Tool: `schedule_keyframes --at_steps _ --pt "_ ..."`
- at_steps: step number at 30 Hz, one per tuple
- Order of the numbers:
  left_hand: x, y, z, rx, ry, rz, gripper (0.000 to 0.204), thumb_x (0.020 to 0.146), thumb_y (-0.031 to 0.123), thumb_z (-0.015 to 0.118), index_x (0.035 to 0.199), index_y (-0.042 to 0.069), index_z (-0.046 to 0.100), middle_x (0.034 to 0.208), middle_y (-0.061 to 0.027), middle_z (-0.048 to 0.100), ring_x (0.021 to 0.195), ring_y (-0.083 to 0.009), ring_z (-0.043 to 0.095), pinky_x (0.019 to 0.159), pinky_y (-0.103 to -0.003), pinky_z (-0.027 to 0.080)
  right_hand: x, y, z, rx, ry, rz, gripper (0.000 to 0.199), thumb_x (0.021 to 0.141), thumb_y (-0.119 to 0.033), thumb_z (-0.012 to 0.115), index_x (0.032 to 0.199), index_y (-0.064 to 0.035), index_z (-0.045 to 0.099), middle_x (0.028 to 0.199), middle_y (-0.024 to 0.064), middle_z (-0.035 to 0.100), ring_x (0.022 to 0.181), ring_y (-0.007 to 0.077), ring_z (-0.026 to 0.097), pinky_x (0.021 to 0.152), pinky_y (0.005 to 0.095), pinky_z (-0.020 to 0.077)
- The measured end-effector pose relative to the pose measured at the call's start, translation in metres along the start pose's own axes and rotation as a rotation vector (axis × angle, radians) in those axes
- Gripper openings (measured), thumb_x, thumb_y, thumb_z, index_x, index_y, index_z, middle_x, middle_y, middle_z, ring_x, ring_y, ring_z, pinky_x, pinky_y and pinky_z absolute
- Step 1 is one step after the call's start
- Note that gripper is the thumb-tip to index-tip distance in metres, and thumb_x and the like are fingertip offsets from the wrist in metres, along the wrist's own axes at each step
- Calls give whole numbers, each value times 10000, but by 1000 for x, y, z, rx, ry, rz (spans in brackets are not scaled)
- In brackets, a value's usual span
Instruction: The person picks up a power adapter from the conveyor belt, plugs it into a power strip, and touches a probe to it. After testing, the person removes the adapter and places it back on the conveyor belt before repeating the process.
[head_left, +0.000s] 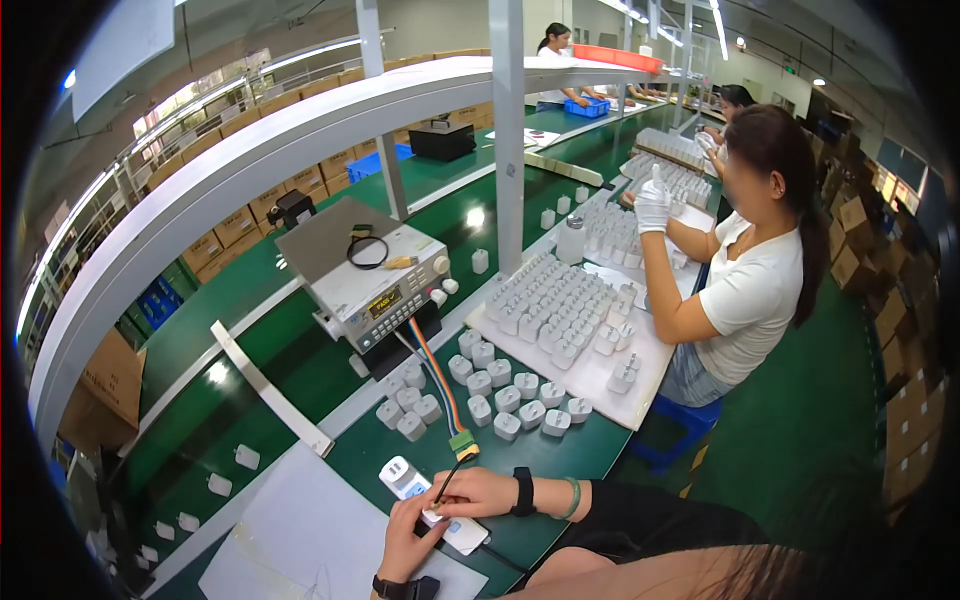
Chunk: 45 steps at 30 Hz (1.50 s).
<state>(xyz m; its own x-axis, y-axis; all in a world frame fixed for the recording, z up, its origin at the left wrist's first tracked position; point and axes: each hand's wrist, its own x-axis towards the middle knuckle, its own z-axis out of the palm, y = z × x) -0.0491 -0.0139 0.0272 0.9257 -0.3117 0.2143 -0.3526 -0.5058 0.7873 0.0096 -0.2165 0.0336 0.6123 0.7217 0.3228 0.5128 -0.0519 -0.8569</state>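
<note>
My left hand (405, 545) comes up from the lower edge and grips the near end of a white block-shaped fixture (405, 478) lying on the green bench (560, 455). My right hand (478, 492), with a black watch and a green bangle on its wrist, reaches in from the right. Its fingers pinch a thin black lead (447, 480) over the same fixture. The lead runs up to a small green connector (462, 443) on a rainbow ribbon cable (432, 370). What sits under my fingers is hidden.
A grey bench instrument (385, 290) stands behind the ribbon cable. Several white plug adapters (495, 390) lie loose ahead; more fill a white tray (600, 375). A white sheet (290, 530) lies at left. A seated co-worker (750, 290) in white gloves works at right.
</note>
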Motion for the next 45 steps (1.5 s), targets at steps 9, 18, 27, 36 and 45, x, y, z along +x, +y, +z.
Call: schedule_keyframes --at_steps 9,18,27,36,45 --pt "4 -3 1 -83 25 22 442 701 154 757 1097 45 594 1096 -103 613 1022 -299 541 896 -379 423 -1 -6 -3 -74 -23 50 258 890 -227 596 1057 -32 595 890 75 544 747 200 576 651 293 458" --pt "-1 -4 1 -65 33 20 451 695 137 755 1099 43 578 1112 -117 602 1028 -311 534 898 -382 426 2 -1 -5 -2 -3 -34 241 890 -198 598 1074 -42 603 853 69 538 711 180 558 630 279 440" --pt "-2 -3 5 -50 30 -5 467 687 123 758 1108 44 572 1098 -119 593 1024 -304 530 882 -373 434 -1 9 1 -21 30 -64 247 886 -190 599 1085 -44 604 841 65 538 710 190 554 629 287 435" --pt "-1 -6 4 -55 37 40 505 673 105 764 1132 38 565 1085 -123 588 1009 -301 530 875 -370 433 1 6 -1 -6 22 -55 252 880 -250 620 984 -23 593 833 85 562 726 228 563 638 325 451" --pt "-1 -18 3 -2 14 48 503 671 133 768 1125 43 569 1084 -120 591 1011 -304 530 876 -373 434 2 5 0 20 42 -78 262 879 -259 615 977 -17 593 827 96 569 728 254 562 644 346 454"
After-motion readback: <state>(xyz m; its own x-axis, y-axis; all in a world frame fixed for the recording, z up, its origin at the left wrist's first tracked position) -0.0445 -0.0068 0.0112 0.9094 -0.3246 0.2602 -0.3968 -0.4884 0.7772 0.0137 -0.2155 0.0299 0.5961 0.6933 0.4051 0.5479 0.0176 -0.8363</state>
